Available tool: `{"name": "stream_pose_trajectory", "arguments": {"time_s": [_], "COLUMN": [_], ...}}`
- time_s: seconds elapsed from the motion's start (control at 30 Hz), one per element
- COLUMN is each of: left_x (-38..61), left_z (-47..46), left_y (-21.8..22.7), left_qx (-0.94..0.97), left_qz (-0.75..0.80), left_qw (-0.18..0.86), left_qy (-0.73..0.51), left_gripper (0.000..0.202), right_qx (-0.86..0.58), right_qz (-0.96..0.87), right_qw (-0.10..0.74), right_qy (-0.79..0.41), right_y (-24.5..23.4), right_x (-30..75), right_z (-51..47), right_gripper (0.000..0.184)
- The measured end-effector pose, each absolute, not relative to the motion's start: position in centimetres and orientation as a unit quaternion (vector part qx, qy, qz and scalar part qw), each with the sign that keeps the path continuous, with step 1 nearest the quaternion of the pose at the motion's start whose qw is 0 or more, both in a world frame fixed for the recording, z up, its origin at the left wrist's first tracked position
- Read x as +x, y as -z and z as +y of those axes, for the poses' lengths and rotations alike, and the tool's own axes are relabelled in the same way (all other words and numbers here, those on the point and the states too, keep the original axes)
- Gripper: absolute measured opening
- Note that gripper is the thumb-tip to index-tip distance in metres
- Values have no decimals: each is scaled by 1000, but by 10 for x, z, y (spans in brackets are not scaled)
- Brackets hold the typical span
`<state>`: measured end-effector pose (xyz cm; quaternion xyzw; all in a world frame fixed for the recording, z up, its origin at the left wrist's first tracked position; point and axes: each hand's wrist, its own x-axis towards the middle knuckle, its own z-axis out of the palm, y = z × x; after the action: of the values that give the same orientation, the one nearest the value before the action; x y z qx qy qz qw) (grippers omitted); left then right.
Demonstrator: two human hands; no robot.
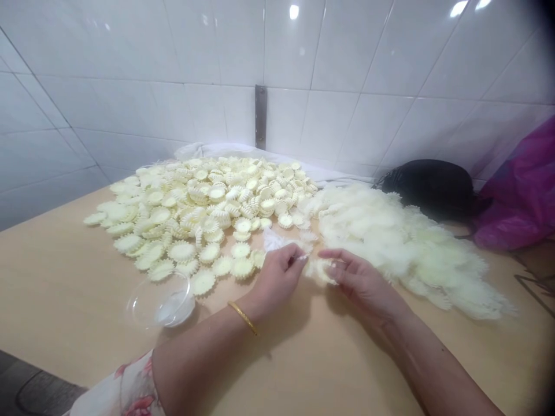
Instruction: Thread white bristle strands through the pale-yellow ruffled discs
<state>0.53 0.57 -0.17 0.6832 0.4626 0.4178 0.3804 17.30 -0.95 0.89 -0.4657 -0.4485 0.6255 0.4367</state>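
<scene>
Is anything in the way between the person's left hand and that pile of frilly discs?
Nothing visible stands in the way. The left hand is right beside the pale fluted discs, and the clear plastic bowl sits off toward the table's near edge, not between them.

The left forearm (203,361) and right forearm (433,361) reach in from the near edge, angling toward each other at the middle of the view. The left hand (275,278) is turned to the right, its thumb and fingers (290,254) drawn together in a tight pinch. A gold bangle (243,318) circles the left wrist, and a floral sleeve (125,387) covers the arm nearer the elbow. The right hand (364,284) lies palm down, its fingers (340,257) gently curved and extended left, just apart from the left hand.
</scene>
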Motion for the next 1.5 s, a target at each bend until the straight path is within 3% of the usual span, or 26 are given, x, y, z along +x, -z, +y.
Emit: {"name": "stream_pose_trajectory", "arguments": {"time_s": [0.27, 0.43, 0.63, 0.7, 0.8, 1.2, 1.37, 1.5], "left_x": [7, 2, 11, 11, 8, 13, 17, 17], "left_z": [0, 12, 6, 5, 7, -2, -7, -7], "left_y": [-4, -2, -2, 0, 5, -4, -11, -9], "left_qx": [715, 605, 485, 459, 467, 474, 419, 424], "left_qz": [453, 490, 455, 447, 442, 407, 379, 398], "left_qw": [353, 419, 613, 630, 627, 642, 696, 688], "left_qy": [-399, -467, -427, -439, -440, -444, -444, -434], "left_gripper": [19, 17, 12, 15, 18, 36, 35, 36], "right_qx": [-489, -524, -482, -489, -530, -523, -404, -372], "right_qz": [-440, -466, -695, -741, -730, -530, -481, -433], "right_qw": [405, 455, 249, 232, 273, 427, 413, 447], "right_qy": [-635, -549, -471, -397, -333, -512, -659, -688], "right_y": [-21, -27, -27, -25, -23, -11, -12, -9], "right_x": [196, 221, 182, 172, 170, 162, 150, 147], "right_z": [-2, 3, -16, -20, -19, -15, -19, -18], "right_gripper": [29, 27, 16, 15, 21, 42, 41, 31]}}
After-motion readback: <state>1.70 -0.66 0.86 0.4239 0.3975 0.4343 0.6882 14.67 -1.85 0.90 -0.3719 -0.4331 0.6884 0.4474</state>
